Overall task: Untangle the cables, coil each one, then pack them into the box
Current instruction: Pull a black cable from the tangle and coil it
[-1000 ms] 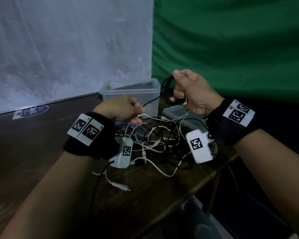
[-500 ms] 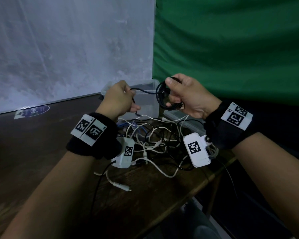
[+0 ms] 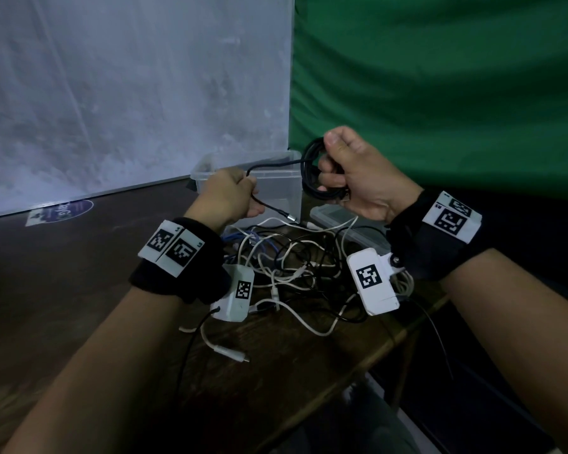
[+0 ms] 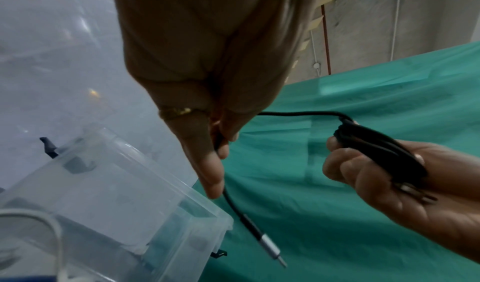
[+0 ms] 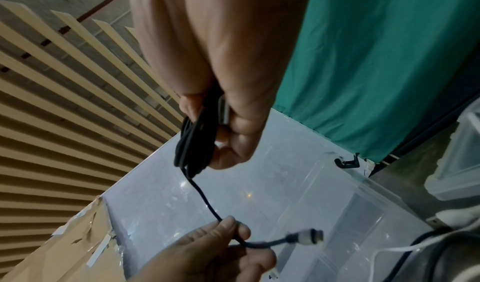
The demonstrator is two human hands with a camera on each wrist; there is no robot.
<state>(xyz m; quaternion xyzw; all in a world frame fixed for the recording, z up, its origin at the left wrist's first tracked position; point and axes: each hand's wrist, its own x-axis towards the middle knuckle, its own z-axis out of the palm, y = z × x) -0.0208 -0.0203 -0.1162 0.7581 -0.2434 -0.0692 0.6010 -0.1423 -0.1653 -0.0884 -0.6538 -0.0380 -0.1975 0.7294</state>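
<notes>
From the head view, we see our right hand [image 3: 358,178] gripping a black cable [image 3: 312,172] already wound into a coil, raised in front of the clear plastic box [image 3: 276,188], while our left hand [image 3: 230,198] pinches the last free stretch just short of its metal plug [image 3: 291,218]. Compared with a second ago, the left hand has come up off the tangled cables [image 3: 295,267] on the bench [image 3: 79,273], and the free tail has shortened to one short span between the hands; we judge the coiling of this cable nearly done, with one more wrap to take in. The box lid [image 3: 351,224] lies flat beside the box, under part of the tangle, which is still unsorted. From the left wrist, we see the left hand [image 4: 207,93] with thumb and fingers closed on the black cable [image 4: 233,204], the silver plug [image 4: 271,245] dangling below, above the open box's rim [image 4: 166,200], and the right hand [image 4: 384,175] wrapped round the bundle. From the right wrist, the right hand [image 5: 228,102] clasps the coil [image 5: 193,145], and a single strand runs down to the left hand [image 5: 207,251], the plug [image 5: 309,236] sticking out past its fingers.
</notes>
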